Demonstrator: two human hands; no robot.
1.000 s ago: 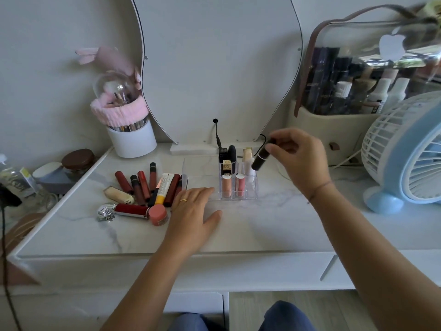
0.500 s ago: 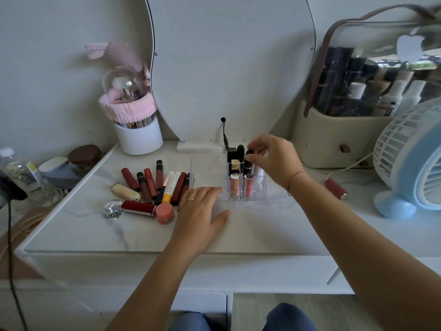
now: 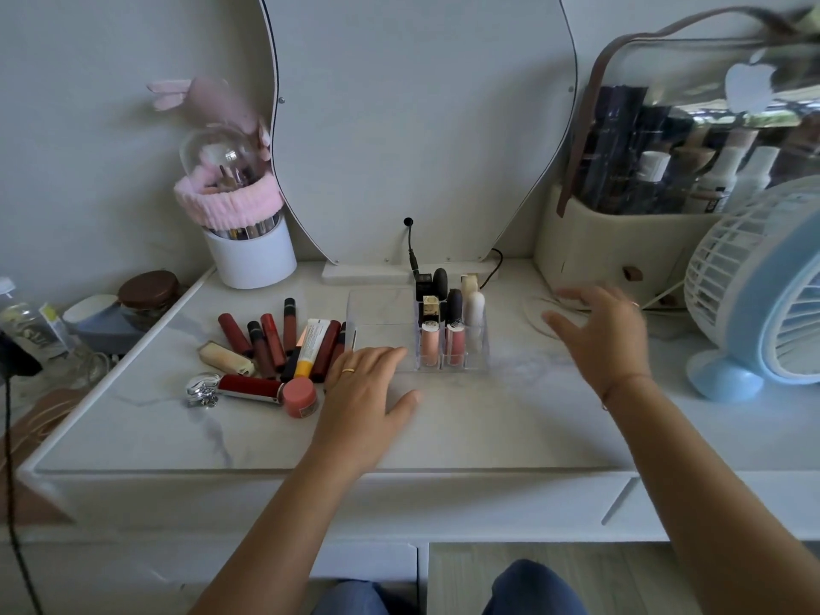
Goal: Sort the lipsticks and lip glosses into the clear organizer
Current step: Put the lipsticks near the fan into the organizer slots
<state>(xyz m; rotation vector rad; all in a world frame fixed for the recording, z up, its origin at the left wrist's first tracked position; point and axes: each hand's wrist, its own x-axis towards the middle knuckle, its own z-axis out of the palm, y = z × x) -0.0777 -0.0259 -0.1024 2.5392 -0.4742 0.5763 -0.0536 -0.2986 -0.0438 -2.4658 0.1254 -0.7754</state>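
The clear organizer (image 3: 377,321) stands mid-table, its right-hand slots filled with several upright tubes, among them a dark lipstick (image 3: 454,305) and two pink glosses (image 3: 429,344). Its left slots hold nothing. A heap of red lip glosses (image 3: 271,338), a yellow-capped tube (image 3: 310,346) and a red lipstick (image 3: 250,387) lies left of it. My left hand (image 3: 364,392) rests flat on the table at the organizer's front left corner, holding nothing. My right hand (image 3: 599,335) hovers to the right of the organizer, fingers spread and blurred, with nothing in it.
A mirror (image 3: 417,117) stands behind the organizer with a cable (image 3: 410,246) at its base. A white brush cup (image 3: 250,253) sits back left, a cream cosmetics case (image 3: 621,246) back right, and a blue fan (image 3: 763,295) at the far right.
My right hand set the dark lipstick into the organizer's slot, let go, and moved away to the right. My left hand stayed in place.
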